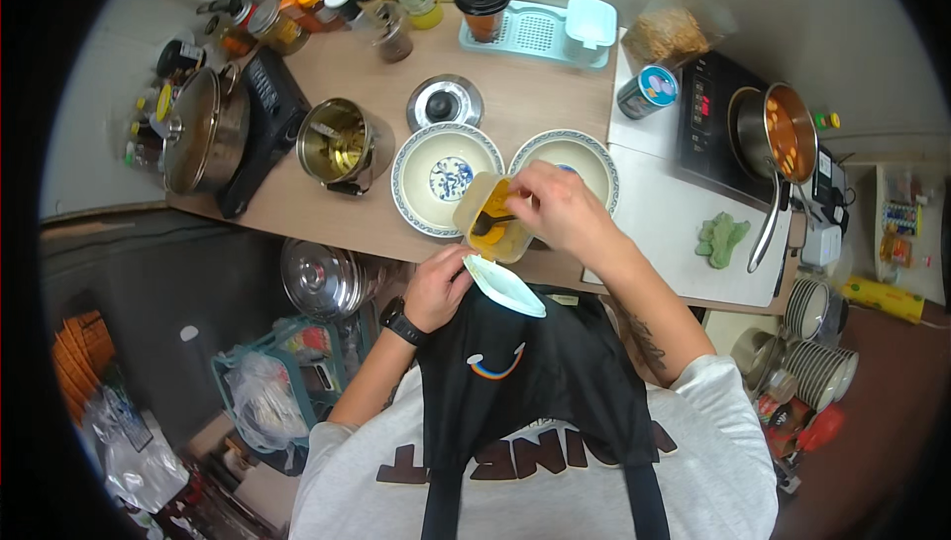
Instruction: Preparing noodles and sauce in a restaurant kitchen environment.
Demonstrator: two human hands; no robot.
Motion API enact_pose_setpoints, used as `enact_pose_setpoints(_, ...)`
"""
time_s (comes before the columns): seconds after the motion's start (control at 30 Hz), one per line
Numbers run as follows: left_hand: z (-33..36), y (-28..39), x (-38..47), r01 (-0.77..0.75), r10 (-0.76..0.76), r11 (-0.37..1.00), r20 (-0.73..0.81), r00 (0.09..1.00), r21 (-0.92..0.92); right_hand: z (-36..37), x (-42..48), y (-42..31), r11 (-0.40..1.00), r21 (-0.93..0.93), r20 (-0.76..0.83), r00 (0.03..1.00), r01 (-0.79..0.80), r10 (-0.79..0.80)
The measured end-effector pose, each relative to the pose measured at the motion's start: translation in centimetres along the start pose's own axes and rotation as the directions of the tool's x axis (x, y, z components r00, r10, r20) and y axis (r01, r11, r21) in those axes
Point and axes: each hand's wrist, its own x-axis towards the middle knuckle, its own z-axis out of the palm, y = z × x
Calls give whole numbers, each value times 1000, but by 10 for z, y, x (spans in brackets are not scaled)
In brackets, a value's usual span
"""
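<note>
My left hand grips the near side of a plastic container whose pale mint hinged lid hangs open towards me. Yellow powder lies inside the tilted container. My right hand pinches the handle of a small dark spoon, its bowl down in the powder. Under and beyond the container stand two patterned bowls: the left bowl shows a blue floral centre and looks empty, while my right hand partly covers the right bowl. Just behind the left bowl lies a steel lid with a black knob.
A steel pot with food stands left, beside a large lidded pot. At right, a saucepan of red-orange soup sits on an induction cooker, its handle pointing towards me. A green cloth lies near it. Jars and bottles line the back.
</note>
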Motion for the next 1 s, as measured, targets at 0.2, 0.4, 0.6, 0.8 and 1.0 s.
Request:
enact_pose_setpoints(0.2, -11, -15, -12, 42, -45, 998, -82, 996, -37, 13, -23, -33, 950, -252, -180, 973, -186, 143)
enact_pose_setpoints(0.4, -14, -12, -5, -60, 59, 998, -59, 996, -1, 30, -23, -41, 880, 364, 23, 947, -306, 320)
enact_pose_setpoints(0.6, -14, -11, 0, -98, 99, 995, -32, 995, 28, 19, -41, -25, 1000, 25, -199, 980, -9, 14)
enact_pose_setpoints(0.8, -10, -6, 7, -125, 125, 989, 6, 992, 83, 40, -62, -3, 868, 422, -84, 942, -261, 325)
enact_pose_setpoints(1.0, -11, 1, 10, -138, 137, 981, 13, 990, 134, 41, -71, 13, 410, 867, 5, 828, -283, 561)
